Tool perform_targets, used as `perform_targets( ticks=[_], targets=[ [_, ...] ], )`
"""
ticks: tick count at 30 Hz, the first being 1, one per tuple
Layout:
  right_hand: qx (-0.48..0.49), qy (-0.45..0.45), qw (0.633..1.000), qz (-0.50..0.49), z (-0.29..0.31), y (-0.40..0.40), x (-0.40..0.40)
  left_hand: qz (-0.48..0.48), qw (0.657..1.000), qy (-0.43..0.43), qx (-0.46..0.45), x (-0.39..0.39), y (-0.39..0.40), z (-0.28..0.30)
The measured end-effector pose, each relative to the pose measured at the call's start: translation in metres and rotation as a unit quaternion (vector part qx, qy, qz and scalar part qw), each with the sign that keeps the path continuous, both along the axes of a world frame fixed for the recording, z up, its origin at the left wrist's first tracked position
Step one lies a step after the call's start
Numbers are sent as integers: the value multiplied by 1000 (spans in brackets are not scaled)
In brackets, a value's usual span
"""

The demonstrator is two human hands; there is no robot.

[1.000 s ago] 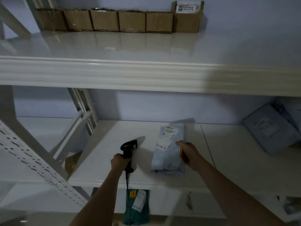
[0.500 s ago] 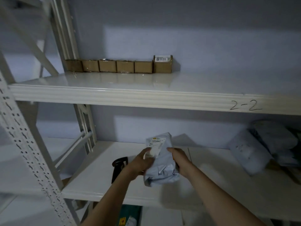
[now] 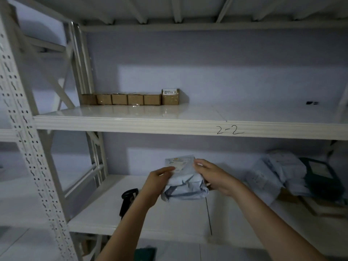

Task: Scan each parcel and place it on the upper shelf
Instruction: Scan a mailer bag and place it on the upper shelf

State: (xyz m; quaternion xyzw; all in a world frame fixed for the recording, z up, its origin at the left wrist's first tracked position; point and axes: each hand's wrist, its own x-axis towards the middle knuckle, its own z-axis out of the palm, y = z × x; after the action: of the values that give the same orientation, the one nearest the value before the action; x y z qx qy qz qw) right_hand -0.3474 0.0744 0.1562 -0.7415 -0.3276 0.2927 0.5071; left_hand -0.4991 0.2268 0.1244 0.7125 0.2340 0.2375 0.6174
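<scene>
Grey parcel (image 3: 185,182) gripped between left hand (image 3: 157,182) and right hand (image 3: 212,176), held above lower shelf (image 3: 169,219); scanner (image 3: 128,199) laid there.

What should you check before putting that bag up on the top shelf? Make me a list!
1. Both hands hold the parcel: ok, left hand and right hand grip its sides.
2. Scanner out of the way: ok, it lies on the lower shelf.
3. Free room on the upper shelf: ok, bare right of the boxes.
4. Parcel scanned: cannot tell.
5. Label facing up: ok, it shows near the parcel's top.
</scene>
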Motion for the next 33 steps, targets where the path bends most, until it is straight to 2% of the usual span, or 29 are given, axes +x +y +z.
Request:
perform_targets(
  ticks=[2, 4, 8, 12, 16, 19, 23, 28, 33],
  targets=[
    [7, -67, 998, 18, 22, -16, -8, 2, 994, 24, 106, -3, -6, 21],
    [12, -134, 989, 58, 41, -34, -20, -11, 984, 41, 171, -9, -11, 41],
    [0, -232, 968, 96, 73, -59, -40, -36, 968, 25, 245, -34, -20, 75],
    [21, -285, 956, 70, 105, -66, -53, -79, 945, -14, 318, -57, -30, 109],
    [51, -287, 954, 74, 139, -73, -78, -98, 928, -43, 358, -74, -36, 144],
    [73, -287, 953, 66, 164, -80, -96, -65, 918, -50, 388, -86, -37, 169],
    [112, -332, 936, 30, 186, -78, -105, -20, 905, -90, 416, -92, -40, 196],
    [143, -372, 917, -19, 197, -60, -90, 11, 906, -143, 399, -74, -34, 210],
    [186, -335, 920, -83, 180, -25, -49, 18, 912, -159, 377, -36, -12, 199]
  ],
)
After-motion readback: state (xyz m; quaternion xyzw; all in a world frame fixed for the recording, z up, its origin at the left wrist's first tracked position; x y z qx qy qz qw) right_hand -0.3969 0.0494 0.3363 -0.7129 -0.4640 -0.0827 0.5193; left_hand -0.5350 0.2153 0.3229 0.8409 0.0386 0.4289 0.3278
